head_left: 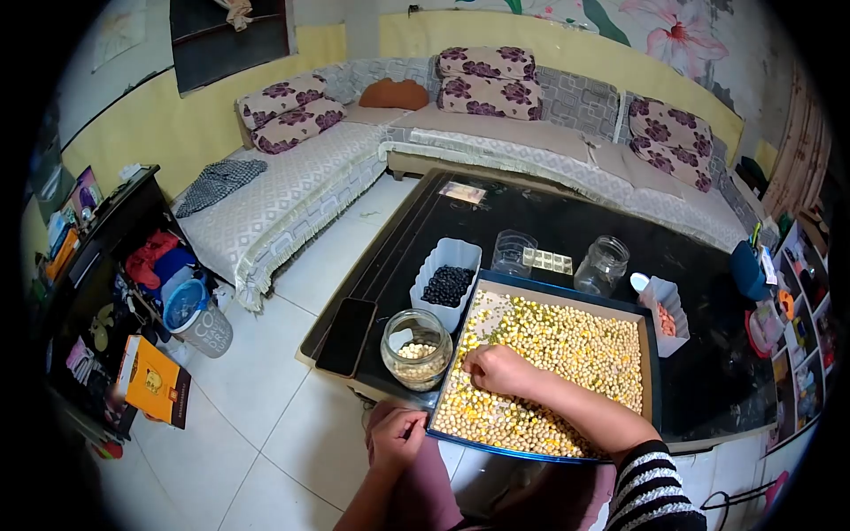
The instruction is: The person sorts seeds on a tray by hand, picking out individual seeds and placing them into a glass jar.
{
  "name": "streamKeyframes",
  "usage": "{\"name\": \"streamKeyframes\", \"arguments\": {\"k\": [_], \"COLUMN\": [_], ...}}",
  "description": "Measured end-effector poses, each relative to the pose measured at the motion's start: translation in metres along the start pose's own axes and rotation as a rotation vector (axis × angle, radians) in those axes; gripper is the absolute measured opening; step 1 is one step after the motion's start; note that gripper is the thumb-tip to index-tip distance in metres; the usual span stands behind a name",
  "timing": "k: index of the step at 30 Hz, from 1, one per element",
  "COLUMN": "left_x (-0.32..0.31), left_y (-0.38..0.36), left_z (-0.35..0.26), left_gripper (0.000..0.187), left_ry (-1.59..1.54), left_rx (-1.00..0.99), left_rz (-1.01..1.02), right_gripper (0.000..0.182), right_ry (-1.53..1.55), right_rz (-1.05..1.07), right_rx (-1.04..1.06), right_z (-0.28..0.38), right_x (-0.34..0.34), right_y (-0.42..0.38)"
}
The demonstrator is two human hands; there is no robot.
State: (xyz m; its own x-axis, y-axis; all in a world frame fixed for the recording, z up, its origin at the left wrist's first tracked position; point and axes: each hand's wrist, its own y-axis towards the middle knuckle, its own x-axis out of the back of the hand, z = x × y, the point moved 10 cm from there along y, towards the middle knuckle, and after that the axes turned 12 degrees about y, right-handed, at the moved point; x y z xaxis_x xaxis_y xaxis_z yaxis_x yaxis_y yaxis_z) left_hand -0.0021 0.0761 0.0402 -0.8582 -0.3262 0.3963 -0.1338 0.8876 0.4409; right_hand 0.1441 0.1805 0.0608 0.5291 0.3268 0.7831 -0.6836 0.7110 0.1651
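Note:
A shallow blue-edged box holds a layer of pale beans mixed with yellow kernels and small green ones. My right hand reaches over the beans at the box's left part, fingers curled down together; what they hold, if anything, is hidden. Beside the box's lower left corner, above my leg, is my left hand, its fingers bent inward and pressed together, their contents too small to tell. A glass jar with pale beans stands left of the box. Behind that jar, a translucent container holds black beans.
On the black table lie a phone and a gold-coloured tray. Two clear vessels, a glass jar and a cup, stand behind the box. At its right is a container with reddish contents.

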Motion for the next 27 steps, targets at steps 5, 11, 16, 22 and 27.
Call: {"name": "streamKeyframes", "arguments": {"k": [5, 11, 16, 22, 27], "left_x": [-0.001, -0.002, 0.001, 0.000, 0.003], "left_y": [-0.002, -0.002, 0.001, -0.001, 0.002], "left_z": [0.006, 0.008, -0.004, 0.003, -0.008], "left_gripper": [0.010, 0.010, 0.010, 0.009, 0.008], "left_ry": [-0.034, -0.079, -0.027, -0.044, -0.036], "left_rx": [0.028, 0.059, 0.002, 0.015, -0.014], "left_rz": [0.000, 0.023, 0.011, 0.006, -0.012], "right_gripper": [0.014, 0.014, 0.014, 0.012, 0.007], "right_ry": [0.054, 0.005, -0.032, -0.160, 0.159], "right_rz": [-0.044, -0.029, 0.031, 0.120, -0.231], "right_rx": [-0.058, -0.023, -0.028, -0.100, -0.095], "right_z": [0.002, 0.000, 0.005, 0.005, 0.043], "right_x": [0.007, 0.002, 0.001, 0.005, 0.084], "right_y": [0.003, 0.007, 0.008, 0.009, 0.025]}}
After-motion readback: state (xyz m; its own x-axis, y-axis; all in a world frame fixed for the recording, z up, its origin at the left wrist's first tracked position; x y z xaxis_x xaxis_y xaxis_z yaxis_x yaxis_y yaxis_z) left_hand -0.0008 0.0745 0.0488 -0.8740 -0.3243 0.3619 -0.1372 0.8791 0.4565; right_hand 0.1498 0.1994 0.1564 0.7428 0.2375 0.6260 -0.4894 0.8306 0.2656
